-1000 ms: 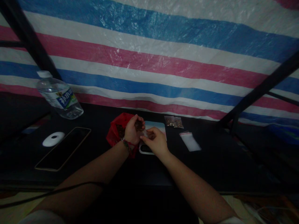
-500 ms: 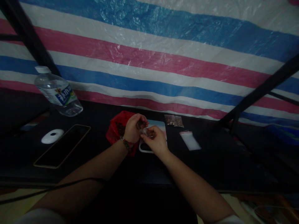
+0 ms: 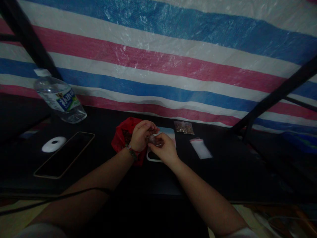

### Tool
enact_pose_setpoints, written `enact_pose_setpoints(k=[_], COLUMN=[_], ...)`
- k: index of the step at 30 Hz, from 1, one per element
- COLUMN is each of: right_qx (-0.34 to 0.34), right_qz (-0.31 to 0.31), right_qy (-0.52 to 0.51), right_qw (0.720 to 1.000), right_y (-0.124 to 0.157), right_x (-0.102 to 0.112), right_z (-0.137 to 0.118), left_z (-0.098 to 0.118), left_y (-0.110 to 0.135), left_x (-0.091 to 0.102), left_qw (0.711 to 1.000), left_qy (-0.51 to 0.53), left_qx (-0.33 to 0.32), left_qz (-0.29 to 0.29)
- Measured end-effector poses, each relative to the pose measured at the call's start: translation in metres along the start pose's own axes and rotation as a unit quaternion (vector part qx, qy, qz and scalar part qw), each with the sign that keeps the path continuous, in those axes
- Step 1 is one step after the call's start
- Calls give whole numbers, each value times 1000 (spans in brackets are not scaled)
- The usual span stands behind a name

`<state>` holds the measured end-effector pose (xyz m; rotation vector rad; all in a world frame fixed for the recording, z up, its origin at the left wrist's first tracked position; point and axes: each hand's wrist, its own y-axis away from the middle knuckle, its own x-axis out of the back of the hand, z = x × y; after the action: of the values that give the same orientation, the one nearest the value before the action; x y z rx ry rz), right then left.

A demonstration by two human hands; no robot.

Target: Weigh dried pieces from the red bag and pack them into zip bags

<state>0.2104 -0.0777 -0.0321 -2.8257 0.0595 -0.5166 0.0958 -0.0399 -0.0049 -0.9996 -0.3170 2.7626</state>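
small clear bag (image 3: 152,140) sits just right of the red bag (image 3: 117,140), pinched in the right hand (image 3: 166,150). left hand (image 3: 140,137) curled up close to it, can't tell if gripping. filled packets (image 3: 179,128) and white packet (image 3: 201,149) farther right of red bag on worktop (image 3: 235,168), dark phone (image 3: 64,155) well left of it.

The table (image 3: 223,168) is black and flat. A clear bottle (image 3: 63,100) with a white cap stands near its back left corner. Toward the left edge lie a dark phone (image 3: 65,155), on a slant, and a rounded white thing (image 3: 49,146) just beside it. About midway between the side edges sit a red bag (image 3: 118,140) and a flat thing (image 3: 169,133), partly hidden. Two little bags (image 3: 184,127) of brown bits lie by the back edge. Thin whitish bags (image 3: 201,149) lie nearer the right edge.
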Motion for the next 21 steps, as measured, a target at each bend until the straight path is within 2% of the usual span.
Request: enact_pose_setpoints(k=[7,13,16,19,21], right_qx=[-30,-25,-5,5,9], right_qz=[12,11,12,26,42], right_qy=[37,2,-43,-65,-78], right_qw=[999,1000,999,998,996], right_y=[-1,0,1,0,0], right_x=[5,2,-3,-7,-8], right_z=[-8,-5,0,5,8], left_z=[1,2,0,-5,-7], left_y=[1,-1,0,3,4], left_x=[0,2,2,1,-1], left_qw=[1000,999,1000,998,996], left_qy=[-3,-4,6,18,28], left_qx=[-8,7,10,52,80], left_qz=[-11,-41,-16,24,30])
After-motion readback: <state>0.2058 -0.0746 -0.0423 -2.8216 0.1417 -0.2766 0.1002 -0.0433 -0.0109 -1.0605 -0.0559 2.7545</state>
